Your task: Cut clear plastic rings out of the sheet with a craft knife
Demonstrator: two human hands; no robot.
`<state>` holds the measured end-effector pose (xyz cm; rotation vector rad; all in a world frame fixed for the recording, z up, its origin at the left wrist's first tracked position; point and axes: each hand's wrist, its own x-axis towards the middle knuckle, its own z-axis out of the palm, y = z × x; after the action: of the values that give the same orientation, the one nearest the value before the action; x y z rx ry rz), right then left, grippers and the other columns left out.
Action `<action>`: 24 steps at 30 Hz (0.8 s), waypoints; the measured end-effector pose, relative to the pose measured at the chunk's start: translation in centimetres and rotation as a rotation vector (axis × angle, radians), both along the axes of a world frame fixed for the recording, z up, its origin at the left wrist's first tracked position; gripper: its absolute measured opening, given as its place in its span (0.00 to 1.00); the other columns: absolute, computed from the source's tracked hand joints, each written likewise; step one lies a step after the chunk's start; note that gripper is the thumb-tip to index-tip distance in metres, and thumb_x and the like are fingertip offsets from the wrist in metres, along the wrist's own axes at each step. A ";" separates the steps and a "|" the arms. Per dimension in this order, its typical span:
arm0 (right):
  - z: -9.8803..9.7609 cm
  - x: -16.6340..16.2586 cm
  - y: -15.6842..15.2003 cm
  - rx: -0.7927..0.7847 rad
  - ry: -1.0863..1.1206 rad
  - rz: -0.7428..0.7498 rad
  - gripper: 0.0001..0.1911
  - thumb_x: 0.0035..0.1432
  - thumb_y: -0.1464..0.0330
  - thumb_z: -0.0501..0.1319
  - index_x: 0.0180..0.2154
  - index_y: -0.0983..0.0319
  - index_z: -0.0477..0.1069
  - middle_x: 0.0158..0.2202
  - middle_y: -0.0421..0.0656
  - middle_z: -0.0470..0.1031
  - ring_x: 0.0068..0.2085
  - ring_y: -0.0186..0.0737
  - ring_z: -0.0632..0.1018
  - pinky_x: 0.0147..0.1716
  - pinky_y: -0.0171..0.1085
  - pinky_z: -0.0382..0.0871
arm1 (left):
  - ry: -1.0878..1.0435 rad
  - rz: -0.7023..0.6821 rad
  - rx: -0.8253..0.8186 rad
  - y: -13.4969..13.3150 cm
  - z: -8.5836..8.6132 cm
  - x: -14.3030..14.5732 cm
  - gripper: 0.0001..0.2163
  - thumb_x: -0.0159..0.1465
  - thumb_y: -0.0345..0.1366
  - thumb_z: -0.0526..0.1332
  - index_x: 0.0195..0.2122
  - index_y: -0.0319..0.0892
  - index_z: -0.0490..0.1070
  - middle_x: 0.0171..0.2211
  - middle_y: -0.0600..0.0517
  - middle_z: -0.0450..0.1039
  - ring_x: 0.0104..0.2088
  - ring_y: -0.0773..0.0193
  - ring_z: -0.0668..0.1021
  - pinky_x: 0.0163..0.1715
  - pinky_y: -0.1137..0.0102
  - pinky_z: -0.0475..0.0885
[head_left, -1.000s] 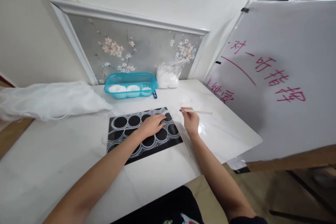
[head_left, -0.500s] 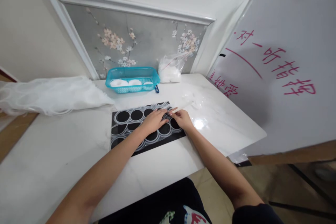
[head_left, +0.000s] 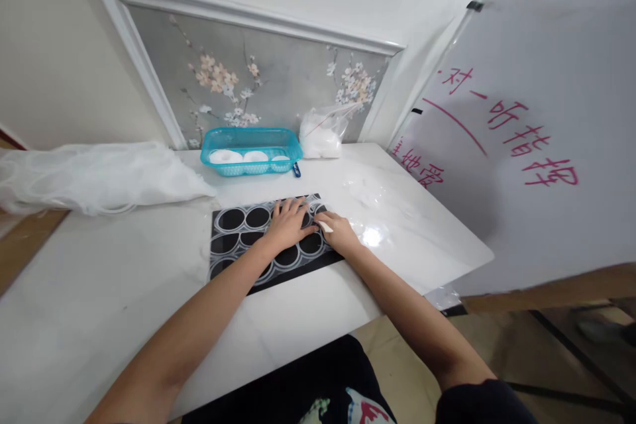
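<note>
A black mat [head_left: 278,281] lies on the white table, covered by a translucent sheet [head_left: 233,218] patterned with white-edged ovals in rows. My left hand [head_left: 287,224] rests flat on the sheet's upper right part, its fingers spread. Close beside it, at the right end of the sheet, my right hand [head_left: 338,232] is closed around a slim white pen-like tool [head_left: 325,227]. Only a short piece of this tool shows, and its tip is too small to make out.
Behind the mat stands a blue plastic basket [head_left: 251,134] with white round pieces inside. A small blue object [head_left: 297,169] lies beside it, near a clear bag [head_left: 322,136] of white material. Crumpled translucent sheeting [head_left: 99,179] covers the left back. Clear plastic scraps [head_left: 365,192] lie right.
My right hand has turned and shifted slightly left, so the white tool now points another way. My left hand's fingers have spread and moved a little left. The view has tilted slightly.
</note>
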<state>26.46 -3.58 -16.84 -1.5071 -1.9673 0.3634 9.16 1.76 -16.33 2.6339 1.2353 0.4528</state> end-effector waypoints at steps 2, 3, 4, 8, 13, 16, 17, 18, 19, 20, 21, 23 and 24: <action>0.5 0.1 0.1 0.024 0.004 0.001 0.14 0.54 0.79 0.59 0.37 0.58 0.79 0.41 0.44 0.82 0.42 0.44 0.80 0.47 0.39 0.73 | 0.005 0.008 -0.009 0.1 -0.2 0.0 0.29 0.67 0.50 0.60 0.67 0.47 0.59 0.69 0.41 0.58 0.70 0.39 0.57 0.67 0.39 0.46; 1.0 0.5 0.4 0.043 0.022 -0.009 0.13 0.53 0.79 0.60 0.36 0.58 0.79 0.40 0.43 0.83 0.42 0.43 0.80 0.47 0.38 0.73 | 0.007 0.009 -0.013 0.2 -0.3 0.0 0.31 0.67 0.50 0.59 0.68 0.47 0.57 0.69 0.41 0.57 0.70 0.39 0.55 0.67 0.39 0.45; 1.7 1.2 0.8 0.071 0.049 -0.037 0.12 0.52 0.78 0.61 0.35 0.58 0.79 0.39 0.43 0.83 0.42 0.43 0.80 0.47 0.37 0.73 | 0.007 0.010 -0.017 0.2 -0.4 0.0 0.32 0.67 0.51 0.59 0.69 0.46 0.55 0.70 0.40 0.56 0.71 0.39 0.54 0.67 0.39 0.44; 6.2 6.3 3.5 0.278 0.234 -0.372 0.16 0.63 0.72 0.49 0.38 0.63 0.76 0.42 0.52 0.80 0.49 0.47 0.77 0.53 0.45 0.67 | 0.000 0.013 -0.037 0.2 -0.5 -0.1 0.38 0.66 0.53 0.59 0.72 0.45 0.47 0.71 0.38 0.52 0.72 0.39 0.51 0.67 0.37 0.42; 9.0 7.5 4.3 0.375 0.443 -0.563 0.16 0.62 0.63 0.52 0.34 0.65 0.74 0.35 0.50 0.79 0.42 0.48 0.79 0.44 0.44 0.71 | -0.063 0.002 -0.091 0.2 0.1 0.0 0.42 0.64 0.53 0.63 0.72 0.42 0.45 0.71 0.36 0.50 0.72 0.38 0.50 0.66 0.36 0.43; 8.7 3.8 2.5 0.288 0.505 -0.367 0.14 0.58 0.60 0.59 0.29 0.63 0.75 0.34 0.48 0.81 0.37 0.45 0.81 0.39 0.40 0.74 | -0.143 -0.023 -0.125 0.6 1.9 -0.4 0.44 0.62 0.53 0.65 0.72 0.39 0.45 0.72 0.35 0.48 0.72 0.38 0.51 0.67 0.39 0.46; 8.7 2.5 1.8 0.249 0.532 -0.288 0.14 0.57 0.59 0.61 0.29 0.63 0.76 0.33 0.47 0.81 0.36 0.44 0.81 0.38 0.40 0.75 | -0.165 -0.038 -0.133 0.8 2.8 -0.8 0.44 0.62 0.52 0.65 0.72 0.39 0.45 0.72 0.36 0.48 0.71 0.40 0.53 0.68 0.43 0.50; 9.0 1.4 1.1 0.195 0.579 -0.194 0.13 0.57 0.59 0.62 0.30 0.62 0.76 0.33 0.46 0.82 0.36 0.44 0.82 0.38 0.40 0.75 | -0.192 -0.068 -0.149 1.0 3.9 -1.4 0.43 0.62 0.50 0.66 0.72 0.40 0.46 0.72 0.37 0.48 0.71 0.43 0.55 0.68 0.49 0.55; 9.6 0.5 0.6 0.133 0.637 -0.094 0.12 0.56 0.59 0.63 0.31 0.62 0.77 0.33 0.45 0.82 0.37 0.44 0.82 0.39 0.41 0.76 | -0.221 -0.111 -0.174 1.2 5.2 -2.1 0.41 0.62 0.48 0.65 0.72 0.42 0.47 0.72 0.40 0.51 0.70 0.48 0.59 0.67 0.55 0.60; 10.4 -0.2 0.1 0.082 0.684 -0.005 0.11 0.56 0.59 0.65 0.31 0.61 0.77 0.33 0.44 0.82 0.37 0.44 0.82 0.39 0.41 0.76 | -0.260 -0.176 -0.213 1.4 6.4 -3.0 0.38 0.63 0.45 0.64 0.71 0.46 0.49 0.71 0.44 0.54 0.69 0.51 0.62 0.66 0.58 0.63; 11.3 -0.7 -0.3 0.040 0.723 0.073 0.10 0.55 0.60 0.66 0.32 0.61 0.77 0.33 0.44 0.82 0.37 0.43 0.82 0.39 0.41 0.75 | -0.364 -0.283 -0.310 1.6 7.8 -3.9 0.36 0.63 0.41 0.64 0.70 0.49 0.52 0.71 0.47 0.55 0.68 0.51 0.63 0.65 0.57 0.64; 13.5 -1.4 -0.8 0.002 0.763 0.178 0.08 0.55 0.62 0.68 0.32 0.59 0.78 0.32 0.42 0.82 0.36 0.41 0.81 0.38 0.40 0.74 | -0.595 -0.445 -0.475 1.5 10.3 -5.5 0.34 0.61 0.38 0.64 0.68 0.53 0.57 0.69 0.49 0.59 0.68 0.49 0.63 0.65 0.53 0.63; 14.5 -1.7 -0.9 -0.003 0.787 0.222 0.06 0.56 0.63 0.68 0.32 0.58 0.79 0.32 0.41 0.82 0.35 0.40 0.80 0.38 0.40 0.74 | -0.710 -0.474 -0.524 1.2 11.5 -6.2 0.34 0.60 0.37 0.64 0.68 0.54 0.58 0.68 0.49 0.61 0.68 0.48 0.63 0.65 0.52 0.63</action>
<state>24.71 -4.49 -2.38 -0.9241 -1.4773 0.8971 2.98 2.97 -4.82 1.9431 0.4110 0.7539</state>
